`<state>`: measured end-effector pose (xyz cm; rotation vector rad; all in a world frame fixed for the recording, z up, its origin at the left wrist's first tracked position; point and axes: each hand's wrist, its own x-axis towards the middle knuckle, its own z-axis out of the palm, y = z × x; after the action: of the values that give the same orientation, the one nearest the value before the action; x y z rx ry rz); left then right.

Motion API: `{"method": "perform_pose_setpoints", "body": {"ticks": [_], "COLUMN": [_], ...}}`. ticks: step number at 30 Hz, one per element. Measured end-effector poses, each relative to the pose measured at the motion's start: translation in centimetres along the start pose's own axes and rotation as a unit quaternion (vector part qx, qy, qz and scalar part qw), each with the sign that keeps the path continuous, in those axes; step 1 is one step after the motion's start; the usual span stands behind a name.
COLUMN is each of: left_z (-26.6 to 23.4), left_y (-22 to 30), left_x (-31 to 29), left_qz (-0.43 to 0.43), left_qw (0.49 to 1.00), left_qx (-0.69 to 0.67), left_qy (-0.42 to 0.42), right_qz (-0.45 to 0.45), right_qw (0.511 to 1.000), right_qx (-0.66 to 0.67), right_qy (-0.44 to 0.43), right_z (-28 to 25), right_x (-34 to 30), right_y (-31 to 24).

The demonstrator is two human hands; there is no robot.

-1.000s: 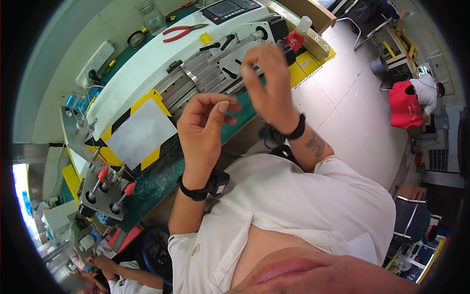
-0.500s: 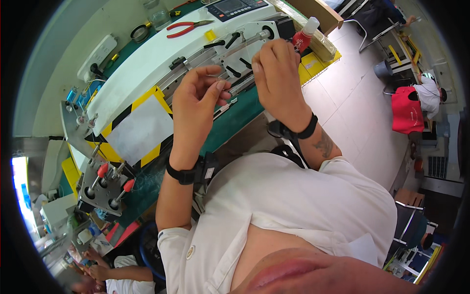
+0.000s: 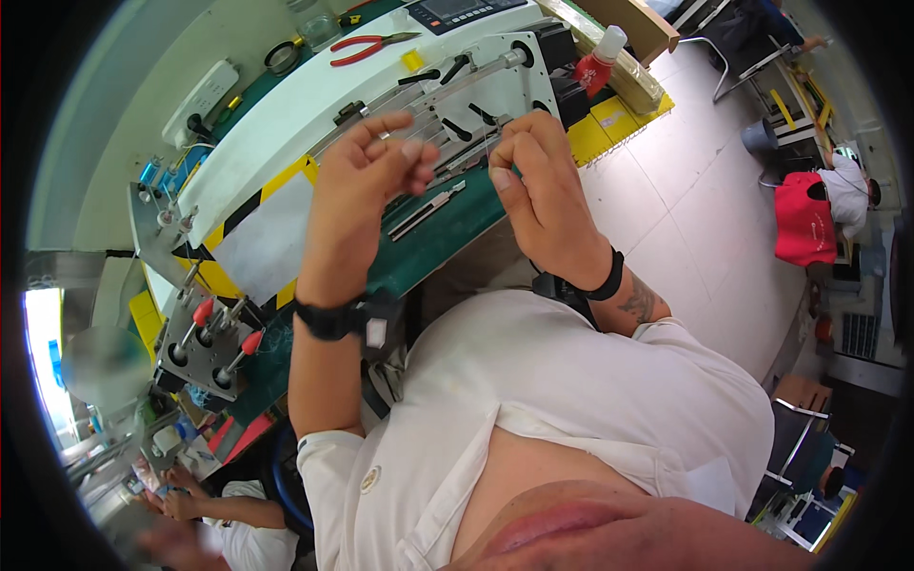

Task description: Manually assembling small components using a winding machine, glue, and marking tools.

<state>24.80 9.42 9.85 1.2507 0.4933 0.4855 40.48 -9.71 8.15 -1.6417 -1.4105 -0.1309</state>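
Note:
Both my hands are raised over the front of a white bench machine (image 3: 276, 124) with metal rails and black clamp levers (image 3: 457, 130). My left hand (image 3: 357, 186) has its fingers curled in toward the thumb, the fingertips slightly smeared; whatever they may hold is too small to make out. To its right, my right hand (image 3: 543, 181) is closed in a pinch beside the rails, its fingertips partly hidden, and what lies between them cannot be made out. The hands are apart. Below the rails, a slim metal tool (image 3: 427, 211) lies on the green mat (image 3: 419, 252).
Red-handled pliers (image 3: 360, 49) and a small yellow spool (image 3: 412, 61) lie on the machine top, near a control panel (image 3: 466, 13). A red bottle (image 3: 598, 65) stands at right. Red-tipped posts (image 3: 203, 312) rise at left. Another person's arms (image 3: 205, 504) show lower left.
My left hand has moved left and slightly down. My right hand has come down a little, uncovering more of the machine's right end. The slim metal tool shows more fully now.

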Motion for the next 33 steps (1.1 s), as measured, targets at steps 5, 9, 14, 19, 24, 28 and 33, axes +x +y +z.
{"method": "perform_pose_setpoints", "body": {"ticks": [5,9,14,19,24,28,33], "left_z": [-2.4,-7.0,-6.8,-7.2,-8.3,-9.2,-11.1], "left_y": [1.9,-2.6,-2.8,-3.3,-2.6,-2.0,0.8], "left_x": [-9.0,-14.1,-18.2,-19.6,-20.5,-18.9,-17.7], "left_qz": [-0.097,0.095,0.308,0.267,0.184,0.176,0.065], "left_qw": [0.984,0.969,0.862,0.899,0.907,0.911,0.964], "left_qx": [0.006,-0.123,-0.4,-0.331,-0.337,-0.313,-0.109], "left_qy": [-0.146,-0.194,0.05,0.105,0.174,0.202,0.234], "right_qz": [-0.032,-0.098,-0.191,-0.289,-0.365,-0.369,-0.323], "right_qw": [0.997,0.993,0.977,0.946,0.911,0.91,0.933], "right_qx": [0.059,0.022,0.06,0.102,0.058,0.072,0.076], "right_qy": [-0.037,-0.062,-0.067,-0.109,-0.182,-0.175,-0.138], "right_z": [0.2,1.5,5.9,14.1,19.8,21.8,21.1], "right_x": [0.8,2.3,4.9,8.1,9.4,10.8,11.7], "right_y": [-1.7,-3.1,-6.7,-13.1,-13.6,-13.7,-11.3]}}
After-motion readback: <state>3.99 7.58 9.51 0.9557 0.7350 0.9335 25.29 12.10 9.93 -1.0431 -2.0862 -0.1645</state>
